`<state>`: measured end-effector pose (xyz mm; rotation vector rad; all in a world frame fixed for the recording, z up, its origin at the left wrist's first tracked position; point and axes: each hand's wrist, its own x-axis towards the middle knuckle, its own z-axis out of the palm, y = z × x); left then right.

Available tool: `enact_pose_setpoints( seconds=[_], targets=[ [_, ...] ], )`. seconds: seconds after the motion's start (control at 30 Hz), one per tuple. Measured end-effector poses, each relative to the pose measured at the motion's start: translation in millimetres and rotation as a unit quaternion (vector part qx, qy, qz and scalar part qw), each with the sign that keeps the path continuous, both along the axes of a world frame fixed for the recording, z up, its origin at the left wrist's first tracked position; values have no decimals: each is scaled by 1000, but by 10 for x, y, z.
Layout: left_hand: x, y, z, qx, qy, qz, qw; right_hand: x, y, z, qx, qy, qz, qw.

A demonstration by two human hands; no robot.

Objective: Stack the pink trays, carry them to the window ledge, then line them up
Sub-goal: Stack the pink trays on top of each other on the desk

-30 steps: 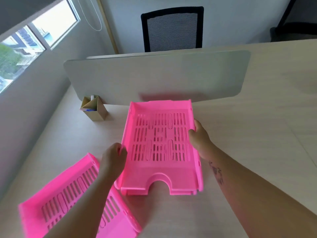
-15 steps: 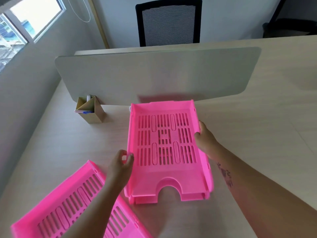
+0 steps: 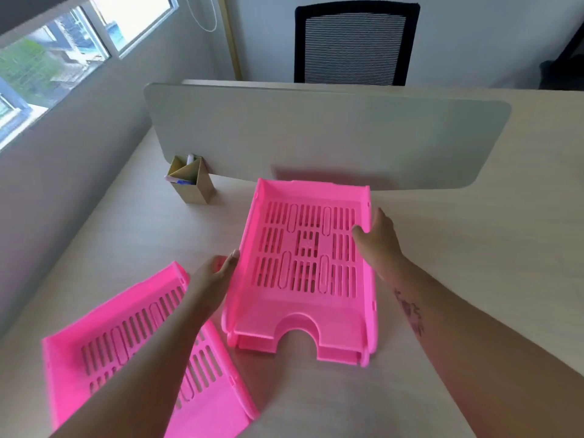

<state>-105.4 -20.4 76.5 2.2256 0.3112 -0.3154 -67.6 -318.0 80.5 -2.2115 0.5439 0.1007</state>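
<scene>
A pink slotted tray rests on top of another pink tray in the middle of the desk; only the lower tray's front edge shows beneath it. My left hand holds the top tray's left wall. My right hand holds its right wall, thumb inside the tray. A third pink tray lies at an angle at the front left, partly hidden by my left forearm. The window is up at the far left.
A grey divider panel stands across the desk just behind the stacked trays. A small cardboard pen holder sits at its left foot. A black mesh chair is beyond the divider. The wooden desk stretches to the right.
The top tray has shifted a little to the right and away over the lower one, with both hands staying on its side walls. The view has tilted back toward the window.
</scene>
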Motion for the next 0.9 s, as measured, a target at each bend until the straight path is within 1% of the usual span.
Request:
enact_pose_setpoints(
  seconds=[0.13, 0.23, 0.3, 0.43, 0.53, 0.63, 0.77, 0.9],
  targets=[
    [-266, 219, 165, 48, -78, 69, 993, 57, 249, 361, -65, -77, 83, 991],
    [-597, 505, 228, 89, -111, 119, 983, 27, 682, 428, -61, -122, 157, 978],
    [-872, 721, 268, 109, -117, 158, 974, -38, 1067, 428, -57, -139, 218, 964],
    [-1444, 1182, 256, 145, -84, 245, 955, -298, 1849, 461, -35, -157, 321, 933],
    [-1824, 1454, 226, 151, -48, 304, 939, -547, 2298, 439, -10, -135, 378, 916],
    [-2104, 1586, 177, 129, -8, 338, 932, -756, 2591, 291, -3, -99, 396, 913],
    [-2311, 1737, -68, 91, 33, 333, 938, -973, 2745, -11, -25, -21, 385, 922],
    [-2382, 1814, -315, 17, 44, 326, 944, -1158, 2836, -256, -40, 32, 337, 940]
  ],
)
